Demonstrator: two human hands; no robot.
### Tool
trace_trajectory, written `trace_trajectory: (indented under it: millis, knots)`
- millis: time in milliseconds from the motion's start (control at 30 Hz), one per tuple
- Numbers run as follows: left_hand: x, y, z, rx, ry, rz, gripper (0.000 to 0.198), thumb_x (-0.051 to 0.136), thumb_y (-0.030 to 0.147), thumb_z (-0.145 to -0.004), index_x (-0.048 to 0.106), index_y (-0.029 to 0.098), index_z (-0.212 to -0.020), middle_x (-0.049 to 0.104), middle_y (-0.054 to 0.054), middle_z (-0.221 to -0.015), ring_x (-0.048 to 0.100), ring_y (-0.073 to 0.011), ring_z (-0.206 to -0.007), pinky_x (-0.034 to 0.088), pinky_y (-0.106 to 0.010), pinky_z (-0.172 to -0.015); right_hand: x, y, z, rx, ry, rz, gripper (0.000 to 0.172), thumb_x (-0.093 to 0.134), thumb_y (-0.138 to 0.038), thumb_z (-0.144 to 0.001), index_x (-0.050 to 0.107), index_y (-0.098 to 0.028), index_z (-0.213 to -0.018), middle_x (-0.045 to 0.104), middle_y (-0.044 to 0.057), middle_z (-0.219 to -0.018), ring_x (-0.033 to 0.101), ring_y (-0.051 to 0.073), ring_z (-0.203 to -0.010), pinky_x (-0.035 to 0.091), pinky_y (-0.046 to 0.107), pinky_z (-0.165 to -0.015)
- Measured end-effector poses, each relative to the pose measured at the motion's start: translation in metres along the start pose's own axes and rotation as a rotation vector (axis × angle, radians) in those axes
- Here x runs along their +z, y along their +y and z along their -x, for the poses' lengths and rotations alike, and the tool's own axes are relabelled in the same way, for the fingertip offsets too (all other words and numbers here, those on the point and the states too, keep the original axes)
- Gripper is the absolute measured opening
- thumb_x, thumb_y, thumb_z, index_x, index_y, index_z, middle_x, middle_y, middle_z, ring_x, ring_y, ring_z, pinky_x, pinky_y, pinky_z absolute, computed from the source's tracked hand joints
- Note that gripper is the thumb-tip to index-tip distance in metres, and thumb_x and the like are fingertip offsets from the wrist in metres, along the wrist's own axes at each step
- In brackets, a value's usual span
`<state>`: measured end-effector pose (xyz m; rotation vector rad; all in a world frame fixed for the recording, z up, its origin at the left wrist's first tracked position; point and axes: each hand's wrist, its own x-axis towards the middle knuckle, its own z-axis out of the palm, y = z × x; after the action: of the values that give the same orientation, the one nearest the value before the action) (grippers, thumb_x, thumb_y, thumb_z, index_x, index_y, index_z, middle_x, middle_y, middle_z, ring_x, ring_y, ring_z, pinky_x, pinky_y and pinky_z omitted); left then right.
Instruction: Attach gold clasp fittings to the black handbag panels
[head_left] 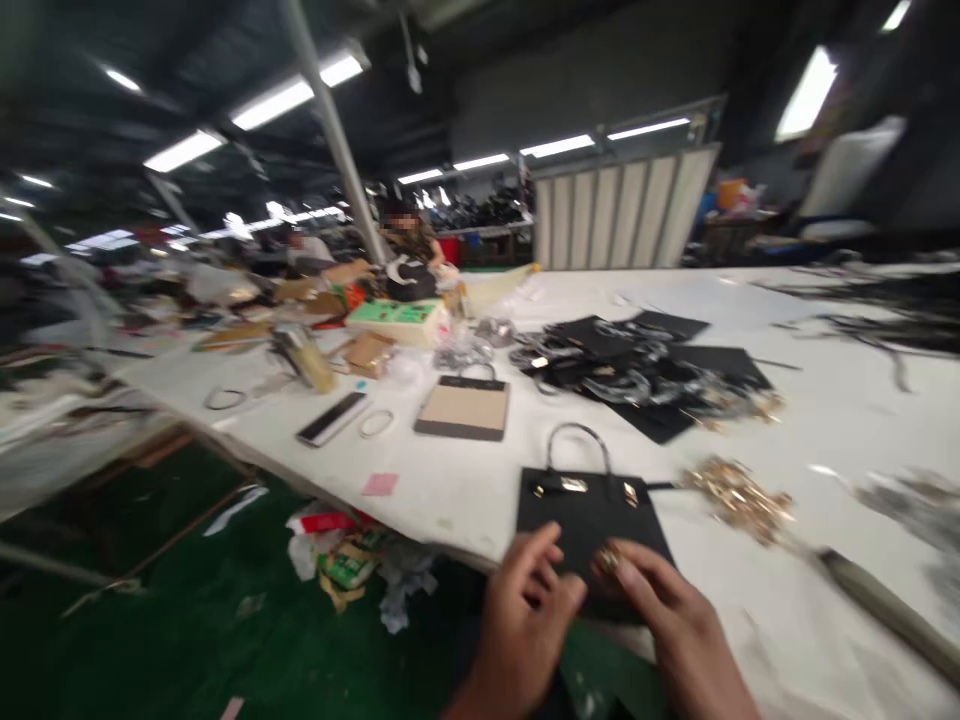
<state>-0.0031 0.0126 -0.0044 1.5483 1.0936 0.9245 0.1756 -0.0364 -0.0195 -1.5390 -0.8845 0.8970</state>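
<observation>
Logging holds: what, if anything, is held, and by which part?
Right hand pinches a small gold-coloured piece; which part, blur hides. Left hand holds nothing visible.

White surface point(847, 420), long and flat. At the near edge: black bag panel point(577, 510) with looped handle, laid flat. Just to the right: heap of gold-coloured fittings point(739, 495); farther right, clear plastic point(915, 520) and long drab-green object point(892, 610), blurred. Beyond the panel: pile of black pieces point(637, 360), overlapping. To the left: beige-and-dark panel point(463, 408) with handle, phone point(334, 418), pale ring point(364, 431), pink slip point(380, 484) near the edge, dark ring point(209, 402) farthest out. Toward the back: green-topped box point(397, 315).
</observation>
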Motion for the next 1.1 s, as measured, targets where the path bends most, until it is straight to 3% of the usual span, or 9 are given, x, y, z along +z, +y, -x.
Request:
trace_trajectory:
  millis: [100, 233, 400, 500, 633, 767, 867, 933, 1100]
  knots:
    - [-0.018, -0.029, -0.044, 0.187, 0.24, -0.349, 0.051, 0.066, 0.046, -0.088, 0.062, 0.024, -0.133, 0.059, -0.013, -0.134, 0.057, -0.0301, -0.119, 0.051, -0.044, -0.093, -0.007, 0.018, -0.036, -0.009, -0.04, -0.188, 0.053, 0.072, -0.065, -0.082, 0.073, -0.022, -0.113, 0.075, 0.009, -0.107, 0.069, 0.029, -0.098, 0.054, 0.042, -0.093]
    - [-0.032, -0.056, -0.088, 0.058, 0.159, -0.481, 0.07, 0.07, 0.048, -0.083, 0.053, 0.014, -0.142, 0.058, -0.019, -0.139, 0.055, -0.0339, -0.126, 0.048, -0.049, -0.101, -0.01, 0.029, -0.052, -0.058, -0.025, -0.24, 0.044, 0.076, -0.058, -0.083, 0.074, -0.021, -0.108, 0.074, 0.007, -0.107, 0.067, 0.026, -0.099, 0.05, 0.038, -0.095]
    - [-0.024, -0.04, -0.116, -0.253, 0.094, -0.104, 0.094, 0.081, 0.045, -0.077, 0.036, 0.016, -0.154, 0.06, -0.017, -0.14, 0.064, -0.0292, -0.116, 0.053, -0.038, -0.093, -0.01, 0.03, -0.048, -0.073, -0.066, -0.279, 0.041, 0.076, -0.054, -0.085, 0.073, -0.022, -0.111, 0.073, 0.007, -0.106, 0.066, 0.024, -0.098, 0.05, 0.037, -0.095]
    - [-0.017, -0.021, -0.131, -0.386, -0.032, 0.213, 0.084, 0.085, 0.044, -0.073, 0.05, 0.014, -0.144, 0.067, -0.018, -0.129, 0.071, -0.0289, -0.102, 0.056, -0.037, -0.084, -0.013, 0.03, -0.049, -0.081, -0.083, -0.271, 0.041, 0.075, -0.054, -0.086, 0.073, -0.022, -0.113, 0.074, 0.006, -0.104, 0.066, 0.024, -0.098, 0.05, 0.038, -0.095]
    - [-0.01, -0.008, -0.146, -0.429, -0.352, 0.418, 0.052, 0.087, 0.029, -0.065, 0.07, 0.01, -0.11, 0.077, -0.016, -0.099, 0.073, -0.0279, -0.081, 0.058, -0.041, -0.08, -0.02, 0.028, -0.048, -0.086, -0.159, -0.283, 0.038, 0.072, -0.054, -0.09, 0.072, -0.023, -0.112, 0.074, 0.007, -0.108, 0.066, 0.026, -0.105, 0.048, 0.042, -0.101]
    - [-0.003, -0.01, -0.158, -0.449, -0.336, 0.385, 0.041, 0.082, 0.014, -0.056, 0.071, 0.01, -0.095, 0.077, -0.011, -0.081, 0.072, -0.026, -0.069, 0.057, -0.038, -0.071, -0.023, 0.024, -0.056, -0.186, -0.161, -0.191, 0.033, 0.069, -0.055, -0.092, 0.074, -0.023, -0.101, 0.063, 0.011, -0.137, 0.047, 0.03, -0.139, 0.036, 0.047, -0.116]
    - [0.001, -0.012, -0.16, -0.438, -0.317, 0.376, 0.039, 0.08, 0.013, -0.057, 0.071, 0.01, -0.094, 0.076, -0.011, -0.08, 0.071, -0.0246, -0.067, 0.056, -0.036, -0.069, -0.02, 0.012, -0.073, -0.265, -0.097, -0.031, 0.034, 0.069, -0.056, -0.091, 0.073, -0.024, -0.102, 0.047, 0.011, -0.155, 0.034, 0.031, -0.149, 0.034, 0.047, -0.117]
    - [0.003, -0.013, -0.157, -0.438, -0.31, 0.398, 0.042, 0.083, 0.017, -0.06, 0.072, 0.01, -0.1, 0.077, -0.012, -0.083, 0.072, -0.0256, -0.07, 0.057, -0.037, -0.071, -0.015, 0.0, -0.086, -0.29, -0.104, 0.036, 0.034, 0.068, -0.055, -0.091, 0.073, -0.024, -0.103, 0.044, 0.01, -0.157, 0.04, 0.031, -0.145, 0.041, 0.045, -0.111]
    - [0.009, -0.02, -0.147, -0.406, -0.237, 0.469, 0.053, 0.092, 0.035, -0.064, 0.073, 0.01, -0.108, 0.077, -0.014, -0.094, 0.073, -0.0254, -0.075, 0.057, -0.037, -0.076, 0.004, -0.028, -0.101, -0.351, -0.308, 0.038, 0.029, 0.067, -0.051, -0.093, 0.074, -0.024, -0.102, 0.067, 0.006, -0.128, 0.061, 0.025, -0.119, 0.046, 0.038, -0.103]
